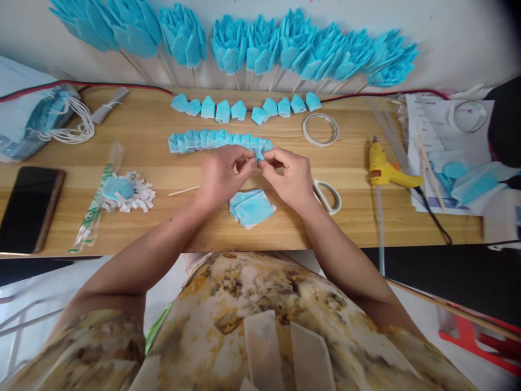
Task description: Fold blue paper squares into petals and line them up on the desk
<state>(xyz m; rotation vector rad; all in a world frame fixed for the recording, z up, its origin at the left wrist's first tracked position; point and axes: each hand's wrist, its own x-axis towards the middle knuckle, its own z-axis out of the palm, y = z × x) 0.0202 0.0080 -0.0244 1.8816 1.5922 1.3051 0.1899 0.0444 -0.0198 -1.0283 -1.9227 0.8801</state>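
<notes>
My left hand [223, 172] and my right hand [288, 175] meet over the middle of the table, both pinching a small blue fabric piece [259, 155] between thumbs and fingertips. Just beyond them runs a tight row of folded blue petals [207, 140], its right end partly hidden by my fingers. Farther back, several pointed blue petals [223, 111] lie in a looser line. Below my hands rests a small stack of flat blue fabric pieces [254, 208]. Beside my right wrist are the scissors [329, 196], with only the handle plainly showing.
Blue fabric flowers on sticks [297, 46] lean along the wall. A tape roll [320, 129] and a yellow glue gun [382, 165] lie to the right. On the left are a phone [30, 209], white paper scraps [136, 198] and a bag of masks [44, 117].
</notes>
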